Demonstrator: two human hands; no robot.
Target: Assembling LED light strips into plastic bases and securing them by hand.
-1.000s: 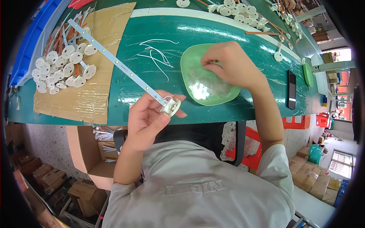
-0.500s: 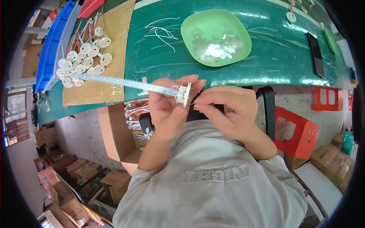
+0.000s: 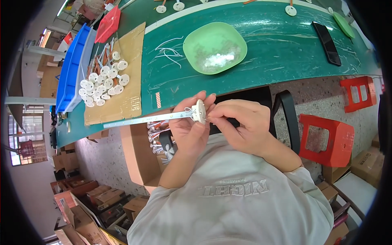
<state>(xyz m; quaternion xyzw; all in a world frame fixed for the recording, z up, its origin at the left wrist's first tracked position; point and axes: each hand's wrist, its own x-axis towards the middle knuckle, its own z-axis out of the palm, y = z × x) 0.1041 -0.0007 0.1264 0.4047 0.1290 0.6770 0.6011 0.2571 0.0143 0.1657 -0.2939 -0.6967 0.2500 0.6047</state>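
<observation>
My left hand [image 3: 188, 138] is closed around a white round end cap [image 3: 199, 112] fixed to a narrow LED strip [image 3: 149, 119]. The strip points left from my fingers, past the table's front edge, and a thin white wire loops beside the cap. Thumb and fingertips of my right hand [image 3: 247, 123] are pinched together right at the cap's outer face. Whatever sits between those fingertips is too small to make out. Similar strips with white round caps [image 3: 107, 83] lie heaped on a cardboard sheet [image 3: 131, 87] at the left.
On the green table [image 3: 273, 53] stand a green bowl [image 3: 211, 27] of small clear pieces, loose white wires [image 3: 170, 53] and a black phone [image 3: 326, 43]. A blue bin [image 3: 73, 67] and red tray [image 3: 108, 23] are left; a cardboard box [image 3: 134, 157] sits below, a red stool [image 3: 345, 141] right.
The strip's free end has swung down, away from the heap to below the table edge. The cap's face has turned slightly. My right fingertips stay at the cap, and the whole view has shifted.
</observation>
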